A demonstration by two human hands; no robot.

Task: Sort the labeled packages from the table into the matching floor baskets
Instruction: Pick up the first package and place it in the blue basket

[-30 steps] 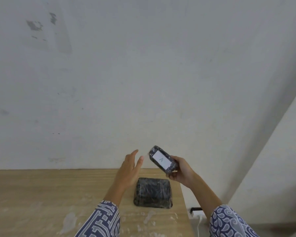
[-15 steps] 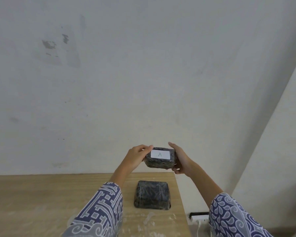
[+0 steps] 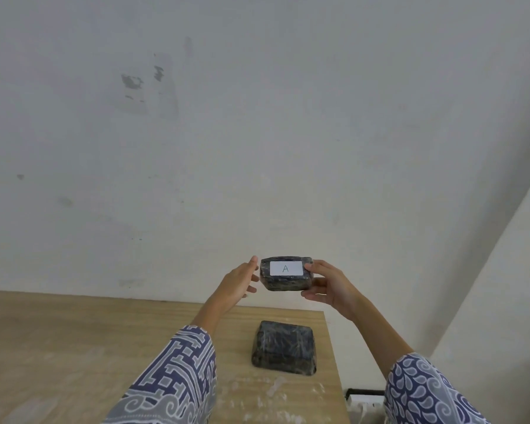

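A small dark wrapped package (image 3: 288, 281) with a white label reading "A" is held up in front of the wall, above the table's far right corner. My right hand (image 3: 329, 286) grips its right end. My left hand (image 3: 238, 283) touches its left end with the fingers loosely spread. A second dark wrapped package (image 3: 283, 347) lies on the wooden table (image 3: 74, 347) near the right edge, with no label showing. No floor baskets are in view.
A pale wall fills most of the view, meeting a side wall at the right. Below the table's right edge, a white power strip (image 3: 364, 400) sits on the floor.
My right hand turned the labelled package level so its "A" faces me. My left hand came up from open air to its left end. The view shifted slightly.
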